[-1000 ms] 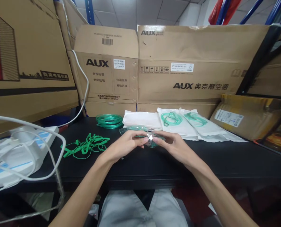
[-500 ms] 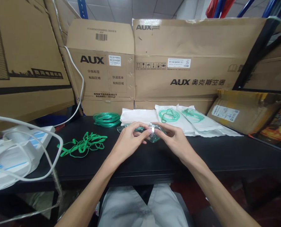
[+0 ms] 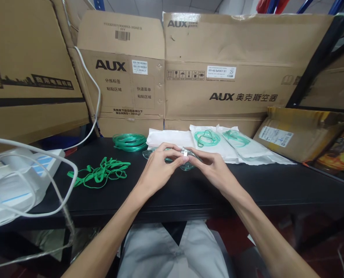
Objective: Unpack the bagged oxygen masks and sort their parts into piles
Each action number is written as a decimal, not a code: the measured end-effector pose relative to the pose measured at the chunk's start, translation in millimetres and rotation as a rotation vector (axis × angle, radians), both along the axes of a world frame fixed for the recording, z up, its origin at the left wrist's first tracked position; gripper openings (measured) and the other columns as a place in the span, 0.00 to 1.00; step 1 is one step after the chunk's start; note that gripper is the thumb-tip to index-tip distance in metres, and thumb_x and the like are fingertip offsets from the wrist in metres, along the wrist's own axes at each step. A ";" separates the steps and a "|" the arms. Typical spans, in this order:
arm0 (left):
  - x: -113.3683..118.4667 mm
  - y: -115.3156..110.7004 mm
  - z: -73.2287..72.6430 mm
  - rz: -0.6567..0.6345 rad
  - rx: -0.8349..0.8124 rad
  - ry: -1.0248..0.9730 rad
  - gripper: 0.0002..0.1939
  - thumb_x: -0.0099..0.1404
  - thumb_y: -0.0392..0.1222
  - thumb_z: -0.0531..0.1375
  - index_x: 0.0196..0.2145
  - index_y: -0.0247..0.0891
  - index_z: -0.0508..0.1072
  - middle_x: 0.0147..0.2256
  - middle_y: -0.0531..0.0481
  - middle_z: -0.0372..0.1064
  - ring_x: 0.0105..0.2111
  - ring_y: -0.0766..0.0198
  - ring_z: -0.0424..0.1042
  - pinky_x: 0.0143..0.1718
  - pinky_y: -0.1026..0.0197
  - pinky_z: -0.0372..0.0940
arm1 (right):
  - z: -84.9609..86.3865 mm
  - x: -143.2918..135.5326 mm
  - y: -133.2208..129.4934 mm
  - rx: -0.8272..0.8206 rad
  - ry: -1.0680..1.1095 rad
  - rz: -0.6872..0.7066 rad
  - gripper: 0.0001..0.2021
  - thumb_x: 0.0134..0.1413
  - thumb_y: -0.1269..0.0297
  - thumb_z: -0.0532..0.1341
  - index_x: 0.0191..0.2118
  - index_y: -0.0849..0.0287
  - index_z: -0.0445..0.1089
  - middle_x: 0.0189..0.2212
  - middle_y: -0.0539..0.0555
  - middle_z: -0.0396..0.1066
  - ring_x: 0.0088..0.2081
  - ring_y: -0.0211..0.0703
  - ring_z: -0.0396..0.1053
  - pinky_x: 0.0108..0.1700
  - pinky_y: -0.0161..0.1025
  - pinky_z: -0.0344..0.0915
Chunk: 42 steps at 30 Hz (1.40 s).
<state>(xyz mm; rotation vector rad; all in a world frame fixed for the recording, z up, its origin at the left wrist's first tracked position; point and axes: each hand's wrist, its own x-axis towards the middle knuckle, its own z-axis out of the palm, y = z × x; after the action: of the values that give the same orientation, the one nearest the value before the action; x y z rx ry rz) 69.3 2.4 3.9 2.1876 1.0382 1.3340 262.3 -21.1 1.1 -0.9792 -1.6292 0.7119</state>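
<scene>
Yeah, pinch evenly from both sides: left hand [image 3: 159,166] and right hand [image 3: 214,166], fingers [image 3: 167,146] clamped on the clear green mask [image 3: 187,167] over the table [image 3: 174,199], thumbs [image 3: 179,161] at the silvery strip [image 3: 185,153]. Probably worth pressing gently and squarely, to avoid skewing the strip or creasing the mask.

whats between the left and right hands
Between the left hand and right hand, the head view shows a small silvery metal strip and part of a clear plastic mask.
</scene>
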 end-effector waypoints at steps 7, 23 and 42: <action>0.1 2.9 -1.0 -0.033 -0.021 0.017 0.11 0.68 0.54 0.64 0.38 0.48 0.84 0.51 0.51 0.71 0.52 0.57 0.71 0.53 0.57 0.66 | 0.2 -0.4 0.9 0.012 -0.014 0.023 0.19 0.61 0.55 0.66 0.56 0.54 0.77 0.57 0.53 0.75 0.63 0.56 0.68 0.67 0.53 0.61; -11.8 -4.5 12.4 -0.141 0.236 0.285 0.11 0.70 0.44 0.64 0.50 0.46 0.77 0.52 0.53 0.75 0.55 0.58 0.70 0.59 0.57 0.61 | -0.6 4.8 4.7 -0.054 -0.155 -0.031 0.18 0.61 0.53 0.65 0.52 0.55 0.78 0.52 0.56 0.78 0.53 0.54 0.75 0.59 0.51 0.67; -26.1 -4.7 16.2 -0.097 0.159 0.343 0.15 0.68 0.51 0.64 0.50 0.46 0.76 0.50 0.54 0.76 0.50 0.58 0.74 0.53 0.60 0.63 | 9.7 20.8 -3.0 -0.044 -0.366 0.111 0.15 0.61 0.55 0.65 0.52 0.52 0.75 0.51 0.52 0.76 0.48 0.49 0.75 0.51 0.45 0.70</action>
<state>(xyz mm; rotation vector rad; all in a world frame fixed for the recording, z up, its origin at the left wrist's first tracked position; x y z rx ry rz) 43.2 -2.2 20.1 2.6161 0.9528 1.0535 283.1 -24.1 10.8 -1.1042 -2.0063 0.6723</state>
